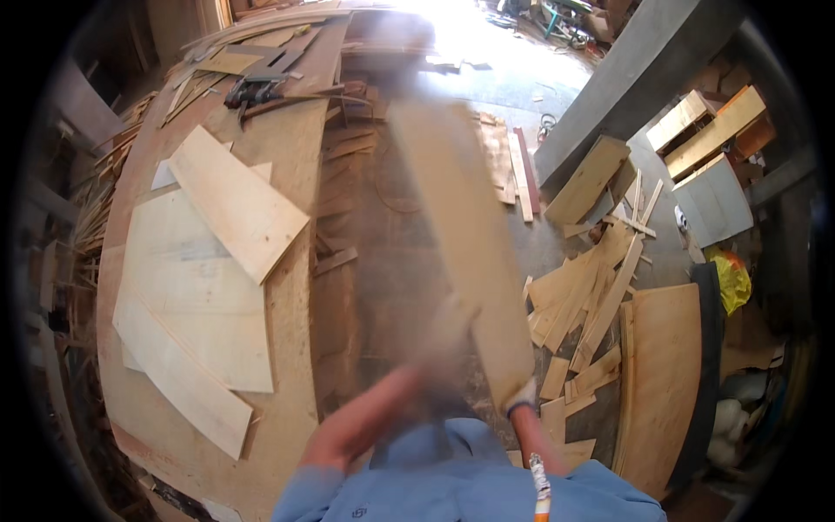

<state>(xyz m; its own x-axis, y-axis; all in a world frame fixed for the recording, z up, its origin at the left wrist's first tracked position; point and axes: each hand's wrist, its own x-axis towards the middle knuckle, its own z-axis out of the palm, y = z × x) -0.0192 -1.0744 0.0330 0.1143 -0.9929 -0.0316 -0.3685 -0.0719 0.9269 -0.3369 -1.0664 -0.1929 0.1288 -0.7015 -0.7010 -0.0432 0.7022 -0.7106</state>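
Observation:
A long wooden board [464,226], smeared by motion, slants away in front of me above the floor. My right hand [521,394], in a pale glove, grips its near end at the right corner. Farther up, my left hand [452,326] is at the board's left edge, also blurred. It appears to clasp that edge, though its separate fingers cannot be made out. The board's far end fades into blur.
At my left, a large wooden worktable [291,365] bears several loose panels [239,200] and a dark power tool [254,91]. Wood offcuts [578,291] litter the floor at right, beside leaning panels [665,374]. A grey pillar [622,83] rises beyond. A cigarette [541,491] shows at the lower edge.

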